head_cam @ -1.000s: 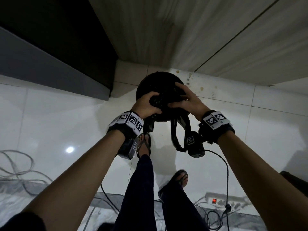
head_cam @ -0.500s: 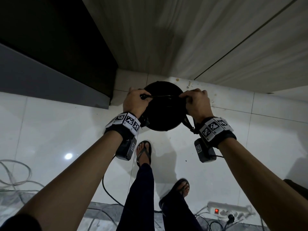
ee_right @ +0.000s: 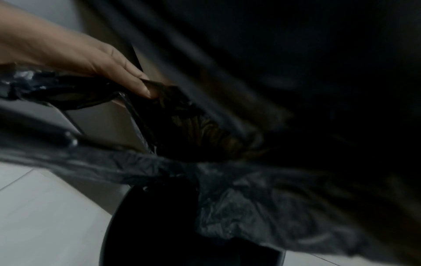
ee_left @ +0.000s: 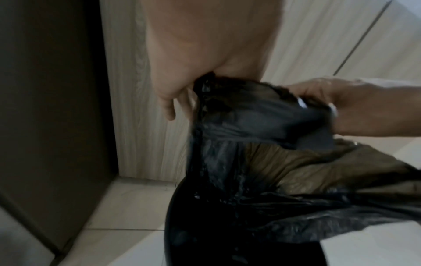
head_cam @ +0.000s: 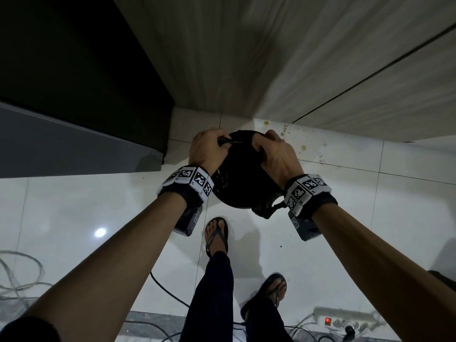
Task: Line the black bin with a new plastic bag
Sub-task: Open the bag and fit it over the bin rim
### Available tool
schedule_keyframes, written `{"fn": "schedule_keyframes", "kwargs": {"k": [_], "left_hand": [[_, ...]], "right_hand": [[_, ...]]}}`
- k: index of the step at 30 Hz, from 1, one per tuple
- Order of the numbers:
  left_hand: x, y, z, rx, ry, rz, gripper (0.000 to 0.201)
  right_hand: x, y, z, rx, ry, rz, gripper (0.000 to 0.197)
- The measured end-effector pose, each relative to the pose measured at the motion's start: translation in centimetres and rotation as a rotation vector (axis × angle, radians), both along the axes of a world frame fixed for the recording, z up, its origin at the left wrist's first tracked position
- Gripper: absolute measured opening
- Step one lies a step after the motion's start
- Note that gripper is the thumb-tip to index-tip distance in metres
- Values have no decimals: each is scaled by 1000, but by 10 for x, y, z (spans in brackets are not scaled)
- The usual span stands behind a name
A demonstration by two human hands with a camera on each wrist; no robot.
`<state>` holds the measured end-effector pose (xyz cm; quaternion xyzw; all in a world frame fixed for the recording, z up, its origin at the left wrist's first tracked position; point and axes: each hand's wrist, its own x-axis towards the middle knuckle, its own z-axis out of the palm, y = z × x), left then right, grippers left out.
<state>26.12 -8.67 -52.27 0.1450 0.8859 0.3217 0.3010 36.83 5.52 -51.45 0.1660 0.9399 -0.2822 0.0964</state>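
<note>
A: Where's the bin?
B: We see the black bin (head_cam: 243, 186) on the floor (head_cam: 345, 218) by the wall's foot.
A: Hands?
B: Our left hand (head_cam: 206, 150) and right hand (head_cam: 277, 154) both pinch the plastic bag (ee_left: 262, 115), stretching it over the bin's mouth.

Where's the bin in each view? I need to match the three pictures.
Head: bin upper centre, on the floor, between both hands.
Left wrist: bin bottom centre, under the bag.
Right wrist: bin bottom centre-left, rim partly draped.
Shared landmark: the bag stretched over the bin's mouth.
</note>
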Motion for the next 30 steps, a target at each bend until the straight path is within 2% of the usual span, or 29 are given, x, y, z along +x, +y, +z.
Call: {"fn": "schedule_keyframes", "kwargs": {"k": [2,5,8,11,16,19,23,27,30], "left_hand": [[-2,1,1,22,14,-50,20],[-6,0,4,62,142,-196,24],[-12,0,3,66,256,-376,26],[-15,1,-6,-32,261,-495,44],[-26,4,-45,-206,154,-407,71],[-34,5,-73,-272,85,-352,86],[-36,-1,-116,-315,15,-283,87],[-27,-15,-145,-374,-153,-260,60],[-24,-15,-145,-301,-81,-199,58]], "right_hand": [[-3,4,-11,62,-74,5,20],[-6,13,-20,158,-172,-68,37],[-15,20,-26,222,-186,-169,37],[-23,22,-31,286,-171,-231,38],[-27,31,-60,338,-321,-95,82],[-23,42,-90,330,-401,-133,94],[-13,55,-130,251,-481,-209,88],[-3,59,-154,80,-454,-281,74],[-7,63,-148,85,-425,-310,63]]}}
